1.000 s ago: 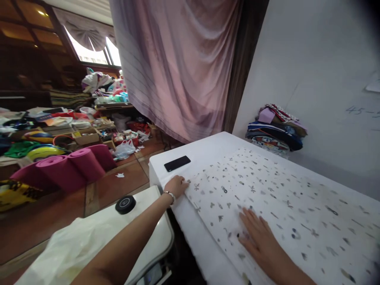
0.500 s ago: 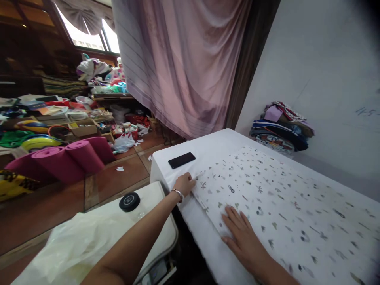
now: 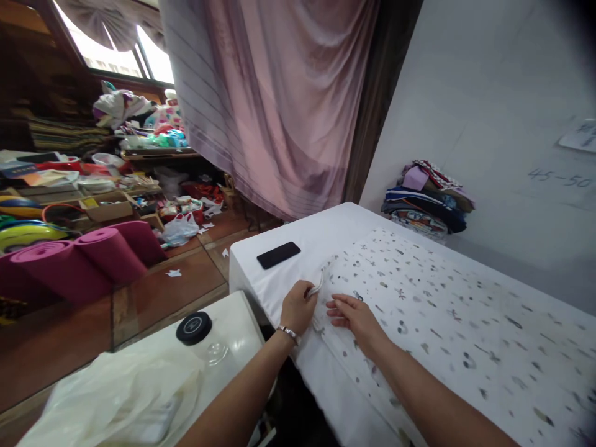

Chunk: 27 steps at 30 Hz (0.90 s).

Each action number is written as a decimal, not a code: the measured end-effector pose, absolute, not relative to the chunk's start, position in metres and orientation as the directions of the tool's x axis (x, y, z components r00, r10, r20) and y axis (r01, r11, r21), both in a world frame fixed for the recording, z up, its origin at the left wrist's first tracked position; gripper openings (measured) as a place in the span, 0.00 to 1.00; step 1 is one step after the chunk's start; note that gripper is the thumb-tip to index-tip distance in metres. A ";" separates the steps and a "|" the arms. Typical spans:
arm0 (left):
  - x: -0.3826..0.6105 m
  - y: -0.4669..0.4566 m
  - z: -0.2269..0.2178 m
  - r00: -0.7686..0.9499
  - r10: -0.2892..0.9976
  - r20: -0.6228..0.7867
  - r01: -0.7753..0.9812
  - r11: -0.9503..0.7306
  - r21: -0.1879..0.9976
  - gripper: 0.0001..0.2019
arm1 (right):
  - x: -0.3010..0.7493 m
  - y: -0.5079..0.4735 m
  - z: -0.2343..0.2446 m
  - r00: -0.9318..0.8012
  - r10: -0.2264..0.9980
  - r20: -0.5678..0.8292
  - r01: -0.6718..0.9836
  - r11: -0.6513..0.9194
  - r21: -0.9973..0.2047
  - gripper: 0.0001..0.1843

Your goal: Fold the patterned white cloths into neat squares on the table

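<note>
Left hand (image 3: 298,308) has the left end of a thin white cloth with small grey-green motifs (image 3: 419,298) pinched, edge raised in a curled fold. Right hand (image 3: 356,320) just beside, over the cloth, fingers loosely spread and half curled, gripping nothing visible; contact with the cloth unclear. Rest of the cloth lies over the right part of a white-covered table (image 3: 316,230). Step looks like handling the raised end; moving it further would call for a firm left pinch, right fingers near the fold.

Edges: table's near-left edge close to left wrist, dark gap, then glossy white low stand (image 3: 235,323) with round black lid (image 3: 194,327). Flat black phone (image 3: 278,255) lies far-left of the fold; white table cover extends beyond it.
</note>
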<state>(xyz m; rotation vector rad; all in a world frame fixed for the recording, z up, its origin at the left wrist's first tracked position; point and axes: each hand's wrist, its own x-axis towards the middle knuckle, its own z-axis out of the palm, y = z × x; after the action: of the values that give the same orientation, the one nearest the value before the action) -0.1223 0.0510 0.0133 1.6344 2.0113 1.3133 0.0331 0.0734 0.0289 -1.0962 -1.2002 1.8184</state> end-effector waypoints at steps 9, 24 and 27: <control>-0.117 0.048 0.011 -0.328 0.850 0.413 0.686 -0.086 0.723 0.04 | 0.008 0.083 0.025 -0.491 0.824 -0.284 -0.196 -0.422 -0.885 0.15; -0.144 0.052 0.002 -0.517 0.821 0.243 0.498 0.058 0.865 0.11 | -0.019 0.084 0.032 -0.633 0.730 -0.258 -0.090 -0.400 -0.912 0.19; -0.149 0.050 0.004 -0.548 0.803 0.235 0.516 0.103 0.850 0.11 | -0.022 0.084 0.029 -0.621 0.736 -0.270 -0.020 -0.360 -0.933 0.20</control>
<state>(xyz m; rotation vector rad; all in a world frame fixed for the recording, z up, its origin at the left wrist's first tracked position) -0.1488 0.0497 0.0038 1.3036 2.0986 1.4216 -0.0225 0.0836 0.0287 -0.9616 -1.3745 2.0238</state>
